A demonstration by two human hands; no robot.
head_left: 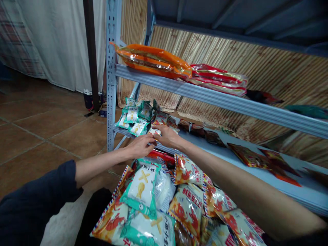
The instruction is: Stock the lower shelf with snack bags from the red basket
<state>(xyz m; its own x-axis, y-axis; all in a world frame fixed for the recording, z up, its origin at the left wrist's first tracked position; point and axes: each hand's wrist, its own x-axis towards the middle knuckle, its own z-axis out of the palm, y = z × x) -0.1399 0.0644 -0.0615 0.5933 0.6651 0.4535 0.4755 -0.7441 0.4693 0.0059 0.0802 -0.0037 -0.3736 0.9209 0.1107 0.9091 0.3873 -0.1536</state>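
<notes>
At the front edge of the lower shelf, my right hand has its fingers curled over a small orange-and-white snack bag. My left hand meets it there, fingers bent and closed by the bag's lower edge; what they pinch is hidden. Several green-and-white snack bags are heaped just left of the hands. Behind my right hand stand more orange-and-white snack bags. Below my arms, close to my body, lies a pile of loose snack bags, with a green-and-white bag and an orange-and-white bag on top.
A metal shelf upright rises left of the hands. Above them, the middle shelf beam carries an orange packet and a red packet. Flat packets lie along the lower shelf to the right. Small boxes sit on the tiled floor.
</notes>
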